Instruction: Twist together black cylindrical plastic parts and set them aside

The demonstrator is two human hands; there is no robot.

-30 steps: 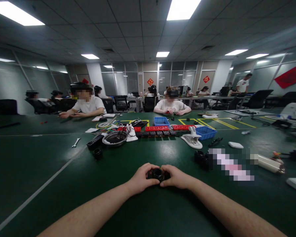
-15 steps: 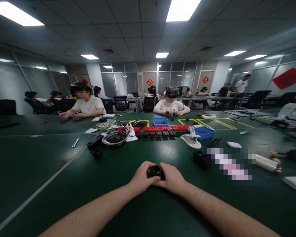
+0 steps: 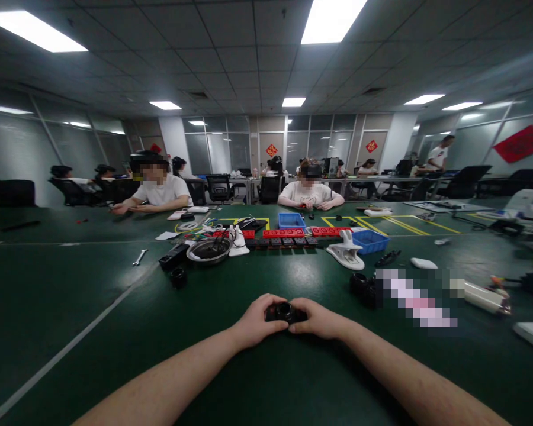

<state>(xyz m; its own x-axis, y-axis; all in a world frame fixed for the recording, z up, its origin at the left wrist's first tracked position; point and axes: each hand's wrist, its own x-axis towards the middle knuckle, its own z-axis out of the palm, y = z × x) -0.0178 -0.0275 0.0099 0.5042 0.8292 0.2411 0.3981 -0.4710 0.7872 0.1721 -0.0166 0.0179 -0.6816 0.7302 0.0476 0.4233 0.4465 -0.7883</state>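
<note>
Between my hands, low over the near middle of the green table (image 3: 160, 349), is a small black part with a round ring-shaped opening (image 3: 284, 310) facing up. My left hand (image 3: 254, 320) is closed around its left side, thumb along the near edge. From the right, my right hand (image 3: 318, 318) grips the other side with thumb and fingers. The fingers hide much of its body, and its exact kind cannot be made out. A similar black round piece (image 3: 177, 277) stands ahead to the left, and more black round parts (image 3: 359, 283) lie to the right.
Farther ahead lie a round metal dish (image 3: 208, 259), red socket strips (image 3: 283, 233), a white clip base (image 3: 346, 255) and blue trays (image 3: 369, 241). A wrench (image 3: 139, 257) rests at left, a pale cylinder (image 3: 484, 297) at right. Two people (image 3: 311, 192) sit across the table.
My right hand has shifted slightly right and its fingers have moved around the part, so more of the black body shows. My left hand keeps its hold. The view has tilted slightly.
</note>
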